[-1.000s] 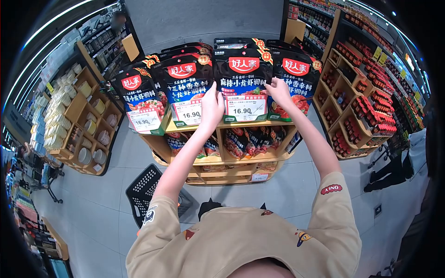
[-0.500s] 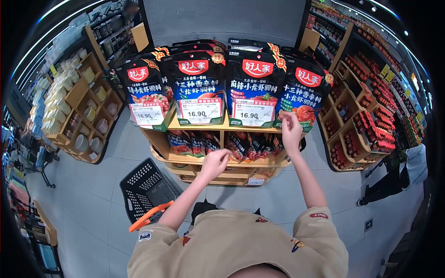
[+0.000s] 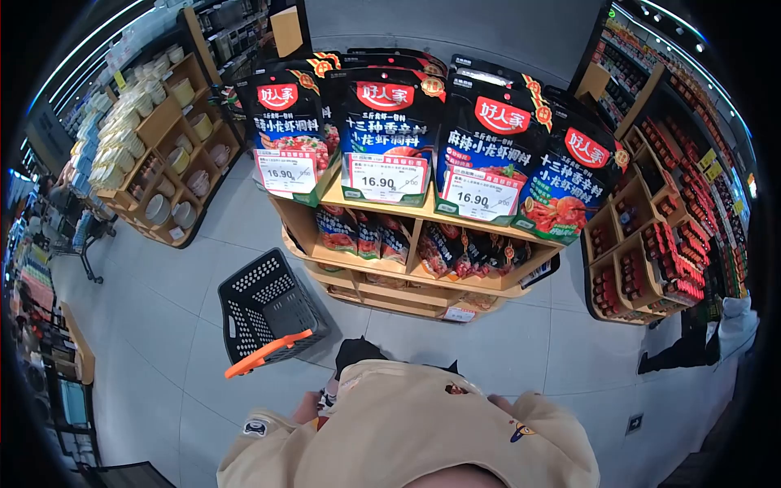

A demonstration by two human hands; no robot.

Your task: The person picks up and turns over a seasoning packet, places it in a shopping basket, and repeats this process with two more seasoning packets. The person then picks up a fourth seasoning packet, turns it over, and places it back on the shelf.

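Both my arms hang down by my body. Just a little bare skin shows beside each beige sleeve, and neither my left hand nor my right hand can be seen. In front of me, large black, blue and red seasoning pouches (image 3: 386, 122) stand upright in a row on a wooden display shelf (image 3: 358, 275). Price cards (image 3: 385, 177) reading 16.90 are on three of the front pouches. The rightmost front pouch (image 3: 567, 180) has no card on it and leans slightly. Smaller pouches (image 3: 443, 249) of similar look lie on the tier below.
A black shopping basket (image 3: 264, 301) with an orange handle (image 3: 268, 353) stands on the floor at front left. Crockery fills a shelf (image 3: 175, 154) to the left. Red-capped jars (image 3: 679, 260) line the right shelf. Another person's light garment (image 3: 735, 327) shows at far right.
Both my hands have dropped from the display and gone out of sight. My right hand has left the rightmost pouch. The view has turned, so the display sits further right.
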